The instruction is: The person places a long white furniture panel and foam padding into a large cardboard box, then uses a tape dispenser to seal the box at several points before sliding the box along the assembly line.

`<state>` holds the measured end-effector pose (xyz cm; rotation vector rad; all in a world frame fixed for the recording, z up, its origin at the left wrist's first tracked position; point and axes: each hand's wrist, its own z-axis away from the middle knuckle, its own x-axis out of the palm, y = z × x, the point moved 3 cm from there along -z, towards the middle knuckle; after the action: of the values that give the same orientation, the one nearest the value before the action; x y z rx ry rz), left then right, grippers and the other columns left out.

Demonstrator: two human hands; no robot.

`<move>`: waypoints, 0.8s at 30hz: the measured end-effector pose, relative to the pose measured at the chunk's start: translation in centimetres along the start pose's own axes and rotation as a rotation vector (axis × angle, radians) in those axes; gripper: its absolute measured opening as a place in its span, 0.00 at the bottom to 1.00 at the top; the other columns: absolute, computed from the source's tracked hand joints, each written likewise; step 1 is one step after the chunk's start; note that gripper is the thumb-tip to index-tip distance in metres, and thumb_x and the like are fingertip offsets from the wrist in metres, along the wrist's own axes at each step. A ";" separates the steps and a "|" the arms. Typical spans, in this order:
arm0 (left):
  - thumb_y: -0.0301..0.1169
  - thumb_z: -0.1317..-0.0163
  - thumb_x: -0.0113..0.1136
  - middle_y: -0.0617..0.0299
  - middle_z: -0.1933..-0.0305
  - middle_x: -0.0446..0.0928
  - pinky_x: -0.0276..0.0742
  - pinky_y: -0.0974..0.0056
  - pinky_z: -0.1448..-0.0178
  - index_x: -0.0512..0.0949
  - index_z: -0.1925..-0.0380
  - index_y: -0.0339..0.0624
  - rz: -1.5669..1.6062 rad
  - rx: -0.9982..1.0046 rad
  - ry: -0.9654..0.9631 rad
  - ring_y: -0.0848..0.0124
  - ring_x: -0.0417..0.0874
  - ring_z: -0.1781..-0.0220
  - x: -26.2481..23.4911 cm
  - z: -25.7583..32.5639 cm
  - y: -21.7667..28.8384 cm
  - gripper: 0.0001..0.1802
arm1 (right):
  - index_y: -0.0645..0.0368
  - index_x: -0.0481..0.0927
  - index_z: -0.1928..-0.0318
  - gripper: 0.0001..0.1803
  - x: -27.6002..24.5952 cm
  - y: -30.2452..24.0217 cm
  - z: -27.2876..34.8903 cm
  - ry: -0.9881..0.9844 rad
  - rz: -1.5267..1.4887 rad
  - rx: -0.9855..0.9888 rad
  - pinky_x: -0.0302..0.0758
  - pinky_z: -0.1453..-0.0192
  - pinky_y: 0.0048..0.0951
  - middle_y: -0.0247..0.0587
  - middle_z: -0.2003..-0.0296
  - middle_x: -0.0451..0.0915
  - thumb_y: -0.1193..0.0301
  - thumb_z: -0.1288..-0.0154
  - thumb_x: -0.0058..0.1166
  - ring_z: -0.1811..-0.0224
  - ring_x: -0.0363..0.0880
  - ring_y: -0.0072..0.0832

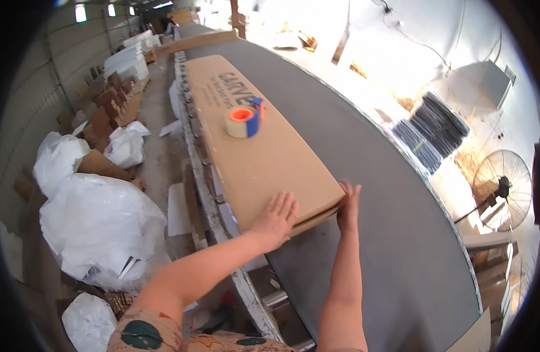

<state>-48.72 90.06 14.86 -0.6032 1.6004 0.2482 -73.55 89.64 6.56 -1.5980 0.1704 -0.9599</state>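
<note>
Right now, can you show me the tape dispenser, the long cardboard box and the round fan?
Tape dispenser [251, 125]: head view, blue body.
Long cardboard box [263, 157]: head view, top panel.
Round fan [503, 187]: head view, dark hub.

A short-sleeved tan top [171, 328] printed with dark green ovals [141, 335] and small orange figures [205, 341] leaves both forearms [214, 264] bare.

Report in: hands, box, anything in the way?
Left hand on top of cardboard box; right hand at its near right corner. Tape dispenser resting on it.
</note>
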 end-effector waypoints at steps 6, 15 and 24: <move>0.51 0.49 0.63 0.38 0.33 0.58 0.50 0.50 0.26 0.59 0.37 0.32 0.063 -0.006 0.130 0.45 0.55 0.29 0.8 4.2 -2.5 0.46 | 0.71 0.79 0.60 0.35 2.7 3.1 3.5 0.194 0.227 -0.017 0.71 0.53 0.34 0.43 0.61 0.80 0.46 0.29 0.34 0.60 0.76 0.31; 0.62 0.46 0.54 0.36 0.31 0.54 0.48 0.40 0.29 0.57 0.34 0.36 0.125 -0.160 0.110 0.44 0.52 0.27 -0.4 14.7 -8.3 0.49 | 0.66 0.74 0.53 0.21 15.2 -3.3 15.1 -0.169 1.259 -0.713 0.65 0.43 0.42 0.55 0.52 0.74 0.58 0.30 0.42 0.48 0.68 0.48; 0.55 0.46 0.58 0.28 0.37 0.60 0.55 0.41 0.31 0.65 0.41 0.29 0.068 -0.108 0.087 0.36 0.61 0.33 0.5 13.2 -9.5 0.43 | 0.65 0.79 0.57 0.25 23.7 2.0 9.7 -0.849 1.222 -0.598 0.75 0.51 0.43 0.55 0.60 0.80 0.54 0.32 0.43 0.59 0.80 0.47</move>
<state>-32.51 88.65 14.44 -0.6505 1.7009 0.3647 -51.05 82.37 16.67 -1.8371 0.7616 0.7770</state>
